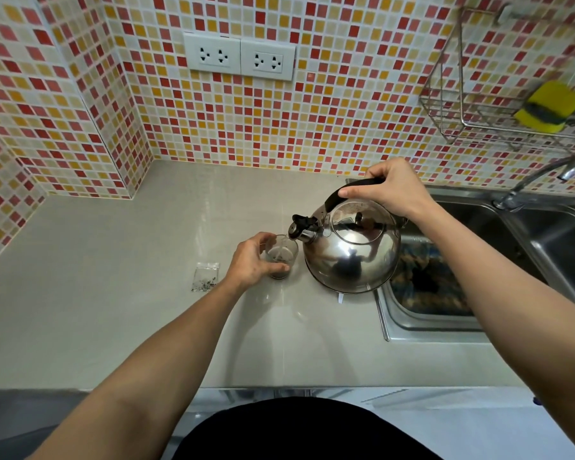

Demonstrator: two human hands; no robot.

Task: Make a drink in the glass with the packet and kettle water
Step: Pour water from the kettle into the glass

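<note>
A small clear glass (pixel 282 256) stands on the grey counter (pixel 113 310) with dark grains at its bottom. My left hand (pixel 253 260) wraps around its left side. A shiny steel kettle (pixel 352 250) is tilted to the left, its black-tipped spout (pixel 299 229) right over the glass rim, and a thin stream of water runs into the glass. My right hand (pixel 389 187) grips the kettle's black handle from above. A small clear packet (pixel 206 276) with a few dark specks lies flat on the counter, left of my left hand.
A steel sink (pixel 545 234) with a tap (pixel 538 180) lies to the right; a patterned cloth (pixel 425 283) sits in the drainer part. A wire rack (pixel 478 104) with a yellow sponge (pixel 550 106) hangs on the tiled wall. Two wall sockets (pixel 239 56) are behind.
</note>
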